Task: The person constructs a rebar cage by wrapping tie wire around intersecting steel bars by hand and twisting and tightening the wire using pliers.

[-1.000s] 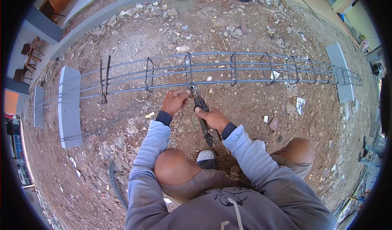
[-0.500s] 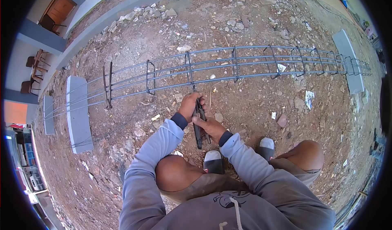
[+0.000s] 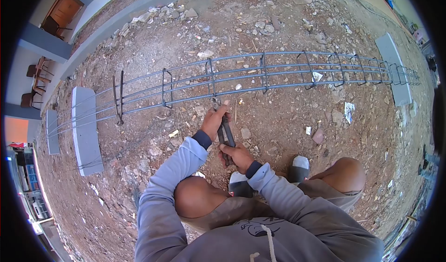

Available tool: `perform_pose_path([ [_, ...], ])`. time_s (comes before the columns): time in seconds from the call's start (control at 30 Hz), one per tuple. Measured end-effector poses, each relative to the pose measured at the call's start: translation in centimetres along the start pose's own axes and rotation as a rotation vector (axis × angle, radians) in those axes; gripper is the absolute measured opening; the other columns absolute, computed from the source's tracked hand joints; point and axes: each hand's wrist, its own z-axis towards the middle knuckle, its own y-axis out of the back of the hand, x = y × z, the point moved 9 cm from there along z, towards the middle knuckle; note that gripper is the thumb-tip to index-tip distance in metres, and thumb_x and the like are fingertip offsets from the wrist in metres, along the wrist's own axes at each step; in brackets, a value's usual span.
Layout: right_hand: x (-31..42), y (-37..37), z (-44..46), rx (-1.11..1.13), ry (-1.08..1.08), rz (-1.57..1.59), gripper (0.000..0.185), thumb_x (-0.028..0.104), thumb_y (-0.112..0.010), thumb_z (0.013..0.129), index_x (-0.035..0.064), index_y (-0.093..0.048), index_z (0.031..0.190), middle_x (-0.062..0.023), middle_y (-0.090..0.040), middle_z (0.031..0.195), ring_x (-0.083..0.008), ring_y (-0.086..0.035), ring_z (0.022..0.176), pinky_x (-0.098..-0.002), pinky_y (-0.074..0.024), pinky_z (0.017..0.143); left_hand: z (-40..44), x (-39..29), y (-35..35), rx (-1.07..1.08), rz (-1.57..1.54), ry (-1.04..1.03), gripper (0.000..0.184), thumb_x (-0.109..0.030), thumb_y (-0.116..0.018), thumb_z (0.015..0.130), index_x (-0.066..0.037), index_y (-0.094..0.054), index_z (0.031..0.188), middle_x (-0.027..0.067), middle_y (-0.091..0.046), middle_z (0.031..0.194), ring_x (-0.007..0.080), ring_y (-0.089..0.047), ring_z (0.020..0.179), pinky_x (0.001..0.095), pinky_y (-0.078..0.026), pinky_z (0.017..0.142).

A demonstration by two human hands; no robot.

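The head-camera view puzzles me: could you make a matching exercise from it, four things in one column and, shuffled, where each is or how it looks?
Things:
1. Left hand
2. Metal cage
3. Right hand
4. Sleeves

Places and colours:
A. Pale bluish grey, with dark cuffs
B. On the dark tool, at the end nearer the wearer's feet
C. On the dark tool, at the end nearer the rods
D. Stretching across the grey blocks

Pairs: 1-C, 2-D, 3-B, 4-A
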Motion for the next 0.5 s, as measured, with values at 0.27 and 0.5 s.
perform_pose_path([
  [0.27, -0.3, -1.5, -1.0, 0.305, -0.126, 0.270, 0.053, 0.050, -0.052, 0.089, -0.0007, -0.056, 0.104, -0.0096, -0.061, 0.086, -0.0227, -0.062, 0.077, -0.0390, -0.0501, 0.070, -1.3, 0.3, -2.4, 0.277, -0.434, 0.132, 0.031, -0.027, -0.053, 0.091, -0.001, -0.052, 0.108, 0.0090, -0.059, 0.074, 0.0238, -0.061, 0.070, 0.0388, -0.054, 0.071],
  [0.5, 5.4, 1.5, -2.8, -0.432, 0.165, -1.071, 0.074, 0.050, -0.069, 0.072, -0.0096, -0.044, 0.109, -0.0282, -0.058, 0.094, -0.0436, -0.057, 0.096, -0.0457, -0.0460, 0.086, -0.1, 1.5, -1.7, 0.027, -0.310, 0.138, 0.022, -0.024, -0.052, 0.091, -0.005, -0.050, 0.082, 0.0048, -0.051, 0.065, 0.0207, -0.054, 0.058, 0.0390, -0.051, 0.058],
])
